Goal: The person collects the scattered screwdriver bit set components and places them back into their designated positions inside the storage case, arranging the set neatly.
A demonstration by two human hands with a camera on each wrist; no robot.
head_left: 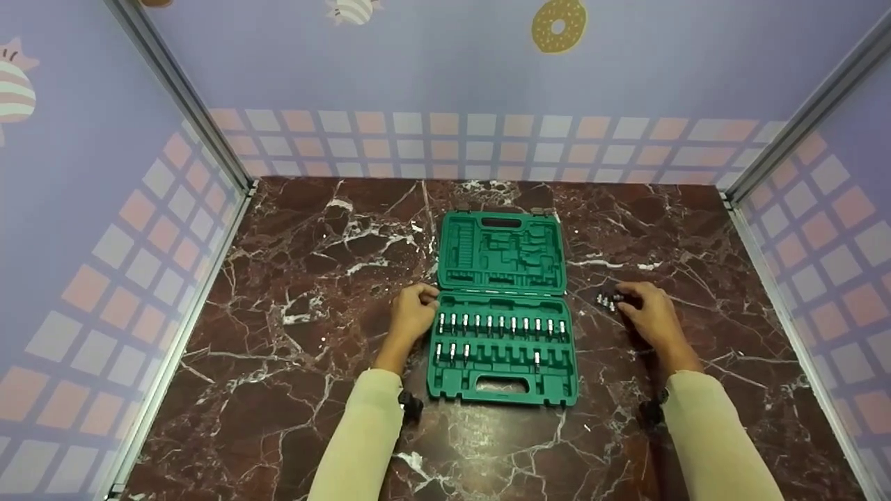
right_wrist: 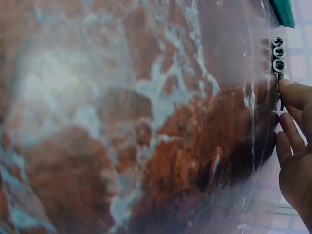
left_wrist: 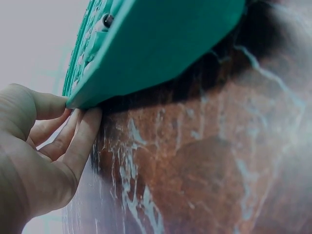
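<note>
A green tool case (head_left: 502, 398) lies unfolded on the table, its lid (head_left: 480, 285) folded back at the far side. Silvery socket bits (head_left: 501, 325) fill the upper row of the tray; the lower row has three at the left and one (head_left: 537, 360) further right. My left hand (head_left: 413, 313) pinches the case's left edge near the hinge, thumb and fingertips at the green corner (left_wrist: 87, 100) in the left wrist view. To the right of the case, my right hand (head_left: 651, 313) pinches a socket bit (right_wrist: 281, 92) beside several more (right_wrist: 278, 51) standing close together.
The table (head_left: 334, 306) has a dark red marble pattern. Lilac walls with printed squares (head_left: 445, 136) enclose it at the back and both sides, with metal strips (head_left: 188, 104) at the corners.
</note>
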